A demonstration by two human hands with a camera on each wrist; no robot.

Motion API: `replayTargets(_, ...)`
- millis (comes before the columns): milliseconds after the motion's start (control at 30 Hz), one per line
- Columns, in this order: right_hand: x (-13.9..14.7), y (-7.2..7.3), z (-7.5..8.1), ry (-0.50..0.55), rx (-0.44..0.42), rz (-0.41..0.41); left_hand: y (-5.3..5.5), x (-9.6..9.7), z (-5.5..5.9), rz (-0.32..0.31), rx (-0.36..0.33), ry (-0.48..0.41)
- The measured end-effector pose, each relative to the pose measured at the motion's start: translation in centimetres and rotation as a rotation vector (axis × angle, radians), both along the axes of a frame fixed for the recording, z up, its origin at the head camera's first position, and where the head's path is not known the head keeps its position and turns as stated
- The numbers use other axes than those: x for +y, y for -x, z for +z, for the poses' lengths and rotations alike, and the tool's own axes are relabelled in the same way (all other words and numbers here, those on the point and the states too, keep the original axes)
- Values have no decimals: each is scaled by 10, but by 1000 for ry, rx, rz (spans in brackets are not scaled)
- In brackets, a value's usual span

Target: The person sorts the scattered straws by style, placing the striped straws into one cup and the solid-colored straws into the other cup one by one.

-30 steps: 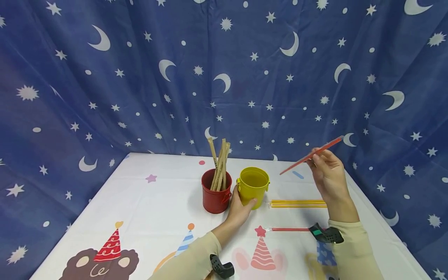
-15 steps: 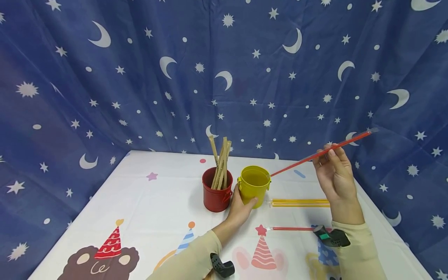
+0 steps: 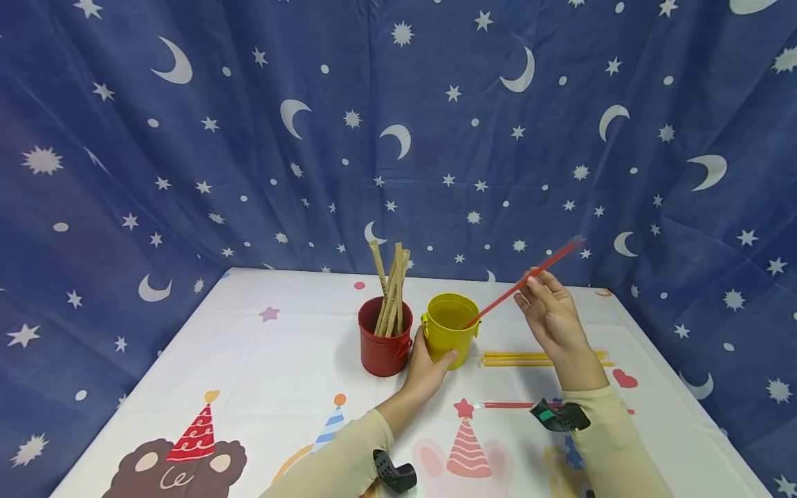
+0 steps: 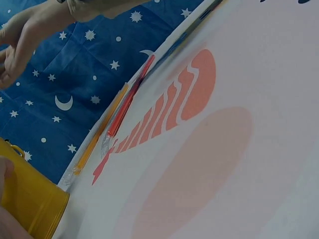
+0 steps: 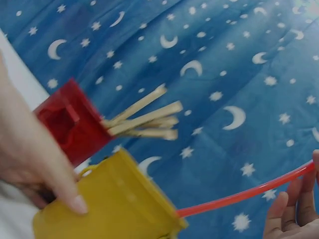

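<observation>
My left hand (image 3: pixel 428 366) grips a small yellow metal bucket (image 3: pixel 445 342) around its near left side, thumb across the front. Between the thumb and fingers of my right hand (image 3: pixel 551 311) is a red drinking straw (image 3: pixel 498 302) in a clear wrapper. The straw slants down to the left, its lower end just inside the yellow bucket's mouth. In the right wrist view the straw (image 5: pixel 234 198) bows slightly and its tip is hidden by the bucket's rim. Left of the yellow bucket stands a red bucket (image 3: pixel 376 356) with several thin, tan, paper-wrapped sticks (image 3: pixel 392 297) leaning in it.
Several wrapped yellow straws (image 3: pixel 510 358) lie side by side right of the yellow bucket. Nearer to me another wrapped red straw (image 3: pixel 507 405) lies under my right forearm. The printed white tablecloth (image 3: pixel 299 360) ends at a blue star-and-moon curtain (image 3: pixel 336 187).
My right hand first moved right and back with the red straw, then left and down, putting the straw's lower end into the yellow bucket. My left hand has stayed on the bucket.
</observation>
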State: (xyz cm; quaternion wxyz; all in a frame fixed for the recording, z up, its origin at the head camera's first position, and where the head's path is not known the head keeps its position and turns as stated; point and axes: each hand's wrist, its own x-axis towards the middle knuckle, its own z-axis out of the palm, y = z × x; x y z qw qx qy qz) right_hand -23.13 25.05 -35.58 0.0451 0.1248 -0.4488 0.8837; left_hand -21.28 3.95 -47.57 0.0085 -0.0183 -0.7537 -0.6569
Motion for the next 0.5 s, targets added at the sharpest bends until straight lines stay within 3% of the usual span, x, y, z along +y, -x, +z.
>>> replayTargets(233, -4, 9, -15, -137, -177, 28, 1, 0, -1, 2, 10, 3)
replayTargets(500, -4, 13, -21, -176, -209, 33, 2, 0, -1, 4, 18, 12)
